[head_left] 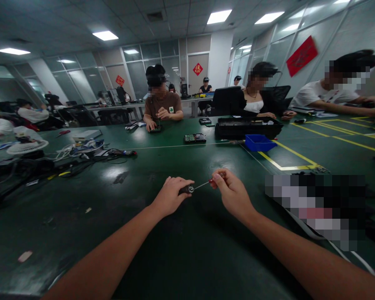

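My left hand (171,193) is closed around a small dark cylindrical part (187,189) with a round metallic end turned to the right. Its exact kind is too small to make out. In my right hand (233,191) is a screwdriver (202,185), pinched by its reddish handle. The thin shaft points left, and its tip reaches the metallic end of the part; whether it touches or goes inside, I cannot tell. Both hands are above the green table (175,258), near the middle of the view.
Ahead lie a hard drive (194,138), a blue bin (260,143) and a long black tray (248,128). Tangled cables (78,152) and a white fan (27,146) are at left. A blurred-out item (318,208) lies at right. A co-worker (162,100) sits across; others sit around.
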### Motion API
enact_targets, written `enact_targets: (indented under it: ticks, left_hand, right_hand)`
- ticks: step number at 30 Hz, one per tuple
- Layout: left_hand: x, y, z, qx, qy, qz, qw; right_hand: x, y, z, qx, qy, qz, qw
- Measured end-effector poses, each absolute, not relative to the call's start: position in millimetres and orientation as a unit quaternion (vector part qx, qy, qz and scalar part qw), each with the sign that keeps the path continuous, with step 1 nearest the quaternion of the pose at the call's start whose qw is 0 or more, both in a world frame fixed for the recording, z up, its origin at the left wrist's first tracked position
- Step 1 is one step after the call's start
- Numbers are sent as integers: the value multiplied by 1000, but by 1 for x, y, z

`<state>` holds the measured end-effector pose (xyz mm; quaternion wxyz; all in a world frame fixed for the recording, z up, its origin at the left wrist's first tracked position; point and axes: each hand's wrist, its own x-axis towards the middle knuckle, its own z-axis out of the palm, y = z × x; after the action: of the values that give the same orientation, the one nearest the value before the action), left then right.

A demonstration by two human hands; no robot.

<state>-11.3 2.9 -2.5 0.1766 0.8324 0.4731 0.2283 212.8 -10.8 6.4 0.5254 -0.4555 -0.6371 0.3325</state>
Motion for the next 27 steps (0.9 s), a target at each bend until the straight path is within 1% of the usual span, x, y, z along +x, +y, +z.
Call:
enact_targets:
  ticks: [3,9,17,27]
  left_hand:
    - [-11,3,-3,831,476,226,182]
    - [-9,2,0,824,487,220,189]
    - [-10,2,0,821,493,211,193]
    - [-10,1,3,813,485,237,217]
  right_hand:
    - [213,-11,6,-461,-641,320,523]
    - [213,-12,6,-450,-637,308,545]
    - [215,-9,3,-479,-655,274,516]
    - [215,-10,6,-508,-655,260,495]
